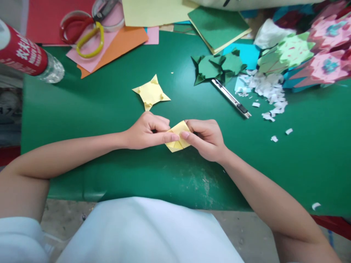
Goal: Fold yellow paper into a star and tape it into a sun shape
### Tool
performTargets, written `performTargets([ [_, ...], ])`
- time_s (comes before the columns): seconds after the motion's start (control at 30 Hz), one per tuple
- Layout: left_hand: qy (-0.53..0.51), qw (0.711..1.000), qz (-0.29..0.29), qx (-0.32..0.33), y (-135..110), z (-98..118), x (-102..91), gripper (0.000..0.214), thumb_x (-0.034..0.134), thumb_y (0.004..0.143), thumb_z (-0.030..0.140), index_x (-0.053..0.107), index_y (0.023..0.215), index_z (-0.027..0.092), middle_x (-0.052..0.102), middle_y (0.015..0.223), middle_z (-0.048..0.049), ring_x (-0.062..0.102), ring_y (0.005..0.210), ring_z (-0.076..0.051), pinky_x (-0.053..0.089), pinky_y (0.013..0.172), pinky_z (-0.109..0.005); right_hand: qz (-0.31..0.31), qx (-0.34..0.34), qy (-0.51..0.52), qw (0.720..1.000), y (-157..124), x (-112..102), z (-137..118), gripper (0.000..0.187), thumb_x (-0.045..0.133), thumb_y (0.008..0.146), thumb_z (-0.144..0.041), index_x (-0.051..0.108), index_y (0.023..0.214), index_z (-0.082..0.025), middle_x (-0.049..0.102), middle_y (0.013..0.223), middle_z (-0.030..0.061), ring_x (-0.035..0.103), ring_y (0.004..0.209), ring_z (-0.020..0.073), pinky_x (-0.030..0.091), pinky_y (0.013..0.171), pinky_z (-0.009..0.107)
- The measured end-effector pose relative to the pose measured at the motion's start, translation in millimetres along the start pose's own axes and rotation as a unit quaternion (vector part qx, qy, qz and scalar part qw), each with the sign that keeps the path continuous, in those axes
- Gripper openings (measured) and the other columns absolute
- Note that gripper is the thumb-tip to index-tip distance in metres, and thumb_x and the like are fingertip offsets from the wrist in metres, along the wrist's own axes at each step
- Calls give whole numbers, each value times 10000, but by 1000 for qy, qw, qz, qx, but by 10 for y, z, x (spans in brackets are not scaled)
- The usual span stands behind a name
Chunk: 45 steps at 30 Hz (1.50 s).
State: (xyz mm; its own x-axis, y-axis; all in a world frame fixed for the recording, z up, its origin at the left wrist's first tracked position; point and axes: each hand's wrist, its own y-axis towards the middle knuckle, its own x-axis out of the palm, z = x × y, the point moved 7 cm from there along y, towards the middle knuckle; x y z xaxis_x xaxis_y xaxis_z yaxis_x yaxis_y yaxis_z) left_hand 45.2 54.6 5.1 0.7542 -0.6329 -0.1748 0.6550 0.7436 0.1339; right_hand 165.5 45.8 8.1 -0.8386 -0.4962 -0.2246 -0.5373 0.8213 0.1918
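The folded yellow paper (178, 137) is small, creased, angular; left hand (146, 131) and right hand (205, 138) both pinch its edges.

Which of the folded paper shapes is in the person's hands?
The small yellow folded piece, pinched between left hand and right hand. The yellow star and the green folded shapes lie apart from the hands, farther up the mat.

White characters on the bottle's red label (24, 55) seem to read 农夫山.
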Motion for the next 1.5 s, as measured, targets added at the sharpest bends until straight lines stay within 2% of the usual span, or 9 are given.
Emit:
performTargets([
  [0.33,7,1000,1,-28,-25,-62,-20,585,604,885,525,377,484,164,414,509,11,431,514,-85,340,482,-234,28,17,41,999,5,-29,19,482,626,912,-383,367,560,-178,340,508,-65,277,495,49,212,487,238],
  [0.6,-23,999,36,-28,-4,-17,-63,611,618,883,490,322,461,163,349,467,42,307,433,-46,228,406,-216,50,30,48,997,2,-59,40,531,652,880,-463,348,546,-184,306,489,-67,254,478,54,195,467,246],
  [0.77,38,999,-2,-17,-2,-11,-13,501,585,896,459,475,515,152,453,489,30,371,446,-48,282,428,-194,48,34,47,997,6,-61,56,543,643,882,-485,344,548,-180,310,487,-66,257,481,49,197,466,238],
  [0.93,70,997,-30,-1,7,-5,20,467,543,919,401,514,526,150,546,518,10,475,474,-58,348,476,-178,35,35,53,997,5,-43,74,538,661,869,-481,354,545,-181,315,494,-65,268,488,52,195,465,238],
  [1.13,69,997,-21,19,-15,3,-3,470,562,918,367,468,509,155,450,479,29,408,456,-59,306,459,-202,29,21,51,998,10,-29,49,512,677,875,-412,367,549,-167,346,506,-66,278,500,42,202,482,231],
  [1.23,48,999,-14,10,-31,-25,-8,483,590,909,405,480,508,159,453,479,23,426,465,-68,324,471,-217,28,19,40,999,18,-31,37,507,669,880,-405,368,549,-168,351,503,-68,275,496,41,208,483,228],
  [1.37,7,1000,6,-4,-40,-46,-24,560,633,886,429,386,460,162,437,469,16,453,487,-83,356,499,-237,32,12,27,999,26,-41,17,505,647,897,-400,358,550,-173,334,496,-72,259,484,40,205,471,225],
  [1.5,-33,999,26,-4,-35,-27,-54,569,647,881,397,345,460,161,349,470,36,362,469,-69,301,471,-243,38,2,29,999,31,-54,-2,499,641,907,-361,346,554,-169,317,489,-77,243,472,31,198,457,213],
])
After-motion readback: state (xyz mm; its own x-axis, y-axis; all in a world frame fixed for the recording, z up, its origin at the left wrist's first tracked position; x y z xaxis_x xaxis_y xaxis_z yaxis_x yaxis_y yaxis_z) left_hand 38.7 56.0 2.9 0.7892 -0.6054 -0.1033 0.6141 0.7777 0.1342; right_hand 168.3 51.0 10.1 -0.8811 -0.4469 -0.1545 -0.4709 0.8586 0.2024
